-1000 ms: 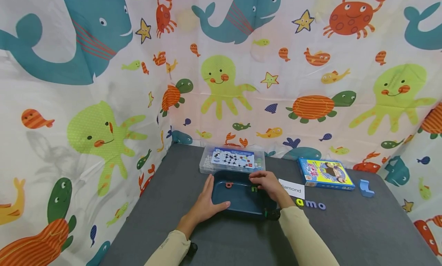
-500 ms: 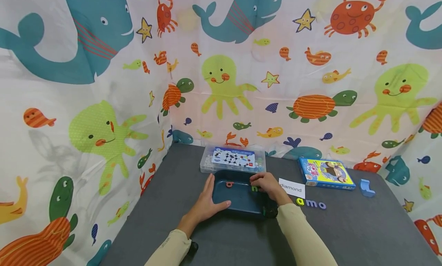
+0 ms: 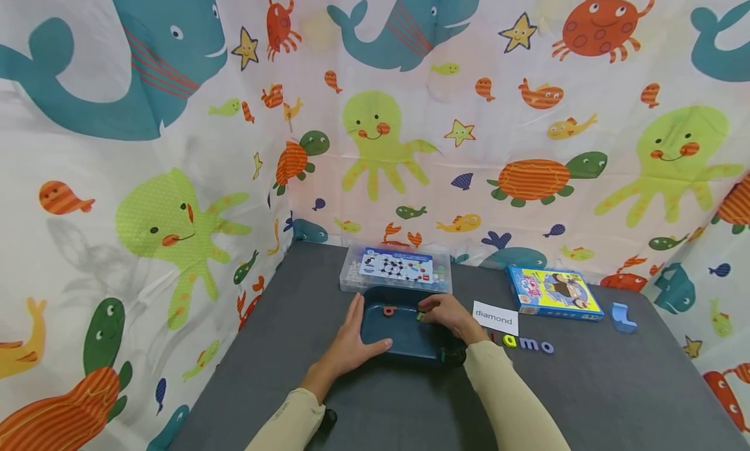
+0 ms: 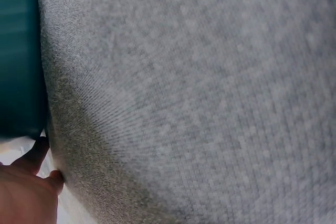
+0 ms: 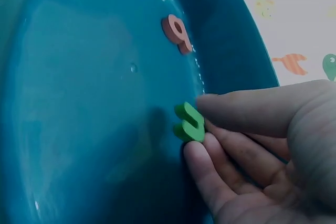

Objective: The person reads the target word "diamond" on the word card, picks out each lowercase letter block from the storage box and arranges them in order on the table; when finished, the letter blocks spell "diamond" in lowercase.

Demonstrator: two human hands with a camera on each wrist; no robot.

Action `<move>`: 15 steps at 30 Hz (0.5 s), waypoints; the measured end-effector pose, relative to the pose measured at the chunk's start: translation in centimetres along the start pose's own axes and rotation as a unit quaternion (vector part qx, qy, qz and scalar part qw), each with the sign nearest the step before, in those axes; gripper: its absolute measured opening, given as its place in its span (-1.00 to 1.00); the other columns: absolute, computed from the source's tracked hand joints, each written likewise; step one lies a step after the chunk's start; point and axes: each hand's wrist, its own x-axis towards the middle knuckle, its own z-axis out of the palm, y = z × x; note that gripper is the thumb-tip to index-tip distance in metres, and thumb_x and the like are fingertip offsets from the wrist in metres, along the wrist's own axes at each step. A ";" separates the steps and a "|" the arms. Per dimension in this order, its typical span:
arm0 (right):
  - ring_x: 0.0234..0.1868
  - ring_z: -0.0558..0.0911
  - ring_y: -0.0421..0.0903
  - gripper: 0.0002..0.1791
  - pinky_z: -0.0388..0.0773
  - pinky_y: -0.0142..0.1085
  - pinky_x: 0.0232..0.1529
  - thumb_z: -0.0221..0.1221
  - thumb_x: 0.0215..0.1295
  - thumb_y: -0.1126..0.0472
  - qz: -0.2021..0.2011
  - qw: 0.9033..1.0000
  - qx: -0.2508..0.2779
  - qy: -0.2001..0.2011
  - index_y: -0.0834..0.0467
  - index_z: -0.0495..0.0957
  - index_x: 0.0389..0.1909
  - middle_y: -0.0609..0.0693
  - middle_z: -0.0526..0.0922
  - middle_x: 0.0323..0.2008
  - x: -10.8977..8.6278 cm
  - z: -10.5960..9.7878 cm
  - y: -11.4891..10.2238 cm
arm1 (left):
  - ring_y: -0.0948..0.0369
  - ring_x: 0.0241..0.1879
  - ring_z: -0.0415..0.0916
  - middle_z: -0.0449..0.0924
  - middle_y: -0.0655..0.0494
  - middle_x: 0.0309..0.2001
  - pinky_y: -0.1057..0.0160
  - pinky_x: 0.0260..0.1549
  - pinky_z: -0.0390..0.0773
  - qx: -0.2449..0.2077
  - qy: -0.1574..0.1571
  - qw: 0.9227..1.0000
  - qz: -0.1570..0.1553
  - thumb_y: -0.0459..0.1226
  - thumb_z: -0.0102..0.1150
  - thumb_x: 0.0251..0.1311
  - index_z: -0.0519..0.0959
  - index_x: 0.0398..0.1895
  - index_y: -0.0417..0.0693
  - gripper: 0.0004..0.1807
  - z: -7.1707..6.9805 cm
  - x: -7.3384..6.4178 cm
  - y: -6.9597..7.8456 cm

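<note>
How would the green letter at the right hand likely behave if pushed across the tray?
The green letter is probably stiff, since its thick, block-like arms look unbent. It's likely light, being small beside the right hand. Pushed, it would probably slide rather than roll: its face looks flat and the blue tray glossy.

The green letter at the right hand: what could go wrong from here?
The right hand pinches the small n-shaped green letter, which could slip loose in the teal tray. The right sleeve lies close to the yellow letter a and might knock it out of line. The left hand lies along the tray's side, so a push may slide it.
</note>
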 end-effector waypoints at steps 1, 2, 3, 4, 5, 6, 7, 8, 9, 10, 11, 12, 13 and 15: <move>0.01 0.70 0.20 -0.53 0.66 0.06 0.13 0.30 0.24 0.53 -0.007 1.000 -0.005 -0.006 0.56 0.58 0.18 0.40 0.69 0.07 0.1 0.0 0.1 | -0.16 0.66 -0.08 -0.44 0.16 0.76 -0.44 0.46 0.10 0.002 -0.001 1.000 0.000 0.18 0.44 0.28 -0.27 0.79 0.00 0.32 0.0 0.0 0.0; 0.02 0.69 0.22 -0.54 0.66 0.07 0.14 0.30 0.25 0.53 -0.013 1.000 -0.010 -0.012 0.55 0.58 0.18 0.41 0.69 0.07 0.1 0.1 0.2 | -0.17 0.66 -0.09 -0.44 0.15 0.76 -0.44 0.45 0.11 0.004 -0.003 1.000 0.001 0.19 0.44 0.29 -0.27 0.79 -0.01 0.32 0.0 0.0 -0.1; 0.03 0.69 0.23 -0.55 0.65 0.08 0.14 0.30 0.27 0.53 -0.019 1.000 -0.015 -0.018 0.55 0.58 0.18 0.41 0.68 0.07 0.2 0.1 0.3 | -0.17 0.66 -0.09 -0.44 0.15 0.76 -0.45 0.45 0.11 0.005 -0.004 1.000 0.002 0.19 0.44 0.29 -0.27 0.79 0.00 0.32 0.0 0.0 -0.1; 0.04 0.68 0.24 -0.56 0.65 0.07 0.14 0.30 0.27 0.53 -0.023 0.999 -0.014 -0.024 0.55 0.58 0.18 0.41 0.68 0.08 0.2 0.2 0.3 | -0.18 0.66 -0.09 -0.44 0.14 0.76 -0.45 0.44 0.12 0.006 -0.005 1.000 0.004 0.19 0.44 0.29 -0.27 0.79 -0.01 0.32 0.0 0.0 -0.1; 0.05 0.69 0.24 -0.56 0.65 0.07 0.14 0.30 0.27 0.53 -0.029 0.999 -0.017 -0.029 0.54 0.59 0.18 0.41 0.69 0.07 0.2 0.2 0.4 | -0.18 0.66 -0.08 -0.44 0.13 0.76 -0.46 0.44 0.12 0.006 -0.006 1.000 0.005 0.19 0.44 0.28 -0.27 0.79 -0.02 0.32 0.0 0.0 -0.2; 0.06 0.69 0.24 -0.56 0.66 0.05 0.14 0.31 0.28 0.52 -0.033 0.999 -0.019 -0.034 0.54 0.59 0.18 0.41 0.69 0.07 0.3 0.2 0.4 | -0.19 0.66 -0.08 -0.43 0.11 0.76 -0.47 0.43 0.12 0.005 -0.004 1.000 0.007 0.18 0.44 0.28 -0.27 0.79 -0.02 0.32 0.0 0.0 -0.2; 0.06 0.69 0.23 -0.56 0.66 0.04 0.14 0.32 0.28 0.51 -0.036 0.998 -0.020 -0.039 0.53 0.59 0.18 0.40 0.69 0.07 0.4 0.2 0.3 | -0.19 0.66 -0.08 -0.43 0.11 0.76 -0.47 0.43 0.12 0.006 -0.004 1.000 0.007 0.19 0.44 0.28 -0.27 0.79 -0.02 0.32 0.0 0.0 -0.2; 0.07 0.69 0.22 -0.56 0.67 0.03 0.14 0.32 0.29 0.50 -0.040 0.998 -0.028 -0.043 0.52 0.60 0.19 0.40 0.70 0.07 0.4 0.2 0.2 | -0.18 0.66 -0.08 -0.43 0.11 0.76 -0.47 0.43 0.12 0.006 -0.002 1.000 0.007 0.19 0.44 0.28 -0.27 0.79 -0.01 0.32 0.0 0.0 -0.2; 0.06 0.69 0.21 -0.56 0.67 0.02 0.13 0.33 0.29 0.49 -0.045 0.997 -0.039 -0.048 0.51 0.60 0.19 0.38 0.70 0.06 0.5 0.1 0.1 | -0.18 0.66 -0.08 -0.43 0.12 0.76 -0.46 0.44 0.12 0.007 -0.002 1.000 0.005 0.19 0.45 0.27 -0.27 0.79 0.01 0.32 0.0 0.0 -0.1; 0.06 0.70 0.19 -0.57 0.68 0.01 0.13 0.34 0.29 0.48 -0.052 0.996 -0.054 -0.052 0.50 0.61 0.18 0.37 0.71 0.05 0.5 0.1 0.0 | -0.18 0.66 -0.08 -0.43 0.11 0.76 -0.46 0.44 0.12 0.007 -0.001 1.000 0.005 0.19 0.44 0.27 -0.27 0.79 0.01 0.33 0.0 0.0 -0.1; 0.05 0.71 0.17 -0.57 0.68 0.01 0.12 0.35 0.29 0.47 -0.057 0.994 -0.072 -0.054 0.49 0.62 0.17 0.35 0.73 0.04 0.6 0.0 -0.1 | -0.17 0.66 -0.09 -0.44 0.13 0.76 -0.46 0.44 0.12 0.009 -0.001 1.000 0.004 0.20 0.44 0.27 -0.27 0.79 0.02 0.32 0.0 0.0 -0.1; 0.03 0.71 0.15 -0.58 0.68 0.02 0.11 0.36 0.29 0.46 -0.059 0.993 -0.087 -0.055 0.47 0.64 0.16 0.32 0.73 0.02 0.6 -0.1 -0.2 | -0.17 0.66 -0.09 -0.44 0.13 0.76 -0.46 0.44 0.12 0.010 -0.001 1.000 0.003 0.20 0.44 0.27 -0.27 0.79 0.02 0.32 0.0 0.0 -0.1; 0.00 0.72 0.12 -0.59 0.68 0.03 0.11 0.37 0.28 0.46 -0.060 0.991 -0.102 -0.057 0.46 0.65 0.14 0.30 0.74 -0.01 0.6 -0.2 -0.3 | -0.16 0.67 -0.09 -0.44 0.14 0.76 -0.45 0.45 0.12 0.010 -0.002 1.000 0.002 0.21 0.44 0.27 -0.28 0.79 0.03 0.33 0.0 0.0 -0.1; -0.05 0.72 0.08 -0.61 0.68 0.04 0.10 0.38 0.25 0.46 -0.060 0.988 -0.126 -0.060 0.45 0.67 0.11 0.25 0.76 -0.06 0.6 -0.5 -0.3 | -0.18 0.66 -0.07 -0.44 0.14 0.76 -0.46 0.44 0.12 0.007 -0.002 1.000 0.003 0.20 0.44 0.27 -0.28 0.79 0.02 0.33 0.0 -0.1 -0.1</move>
